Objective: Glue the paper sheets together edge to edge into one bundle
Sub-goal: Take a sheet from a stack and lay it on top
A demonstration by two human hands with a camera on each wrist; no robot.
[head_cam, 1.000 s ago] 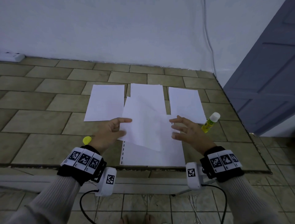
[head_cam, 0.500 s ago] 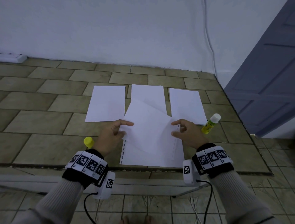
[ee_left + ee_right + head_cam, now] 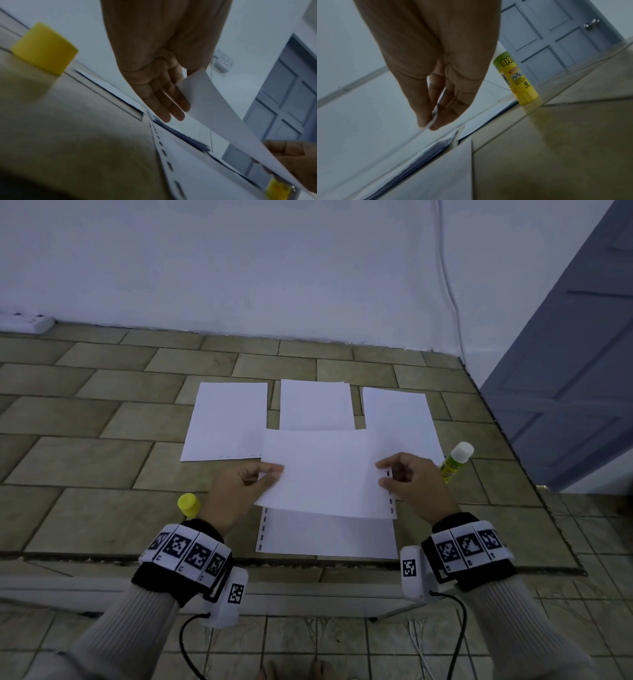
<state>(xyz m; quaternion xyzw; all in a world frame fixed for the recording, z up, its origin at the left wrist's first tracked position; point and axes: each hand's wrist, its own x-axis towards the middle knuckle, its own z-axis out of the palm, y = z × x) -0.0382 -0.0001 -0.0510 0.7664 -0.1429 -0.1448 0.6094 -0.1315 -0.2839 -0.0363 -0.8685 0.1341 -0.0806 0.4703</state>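
We hold one white paper sheet [image 3: 325,470] in the air between both hands, just above the white perforated sheet [image 3: 329,537] that lies flat at the near edge of the tan tiled tabletop [image 3: 85,508]. Our left hand [image 3: 239,487] pinches the held sheet's left edge between thumb and fingers; the left wrist view shows the fingers [image 3: 164,102] underneath the paper. Our right hand [image 3: 411,484] pinches the right edge, thumb on top.

The relation that matters is how the held sheet lies over the one beneath. Its long axis runs left to right, level between the hands, and so does that of the perforated sheet. The held sheet sits a little farther from us, so its near edge overhangs the lower sheet's far part. Both hands are equally close to it, one at each short side. We judge that the next move is to lower it squarely so the edges meet.

Three more white sheets [image 3: 227,422] lie side by side farther off, the middle one partly hidden by the held paper. The yellow-green glue stick [image 3: 454,462] stands upright just right of our right hand, its yellow cap [image 3: 188,505] standing apart beside our left wrist.
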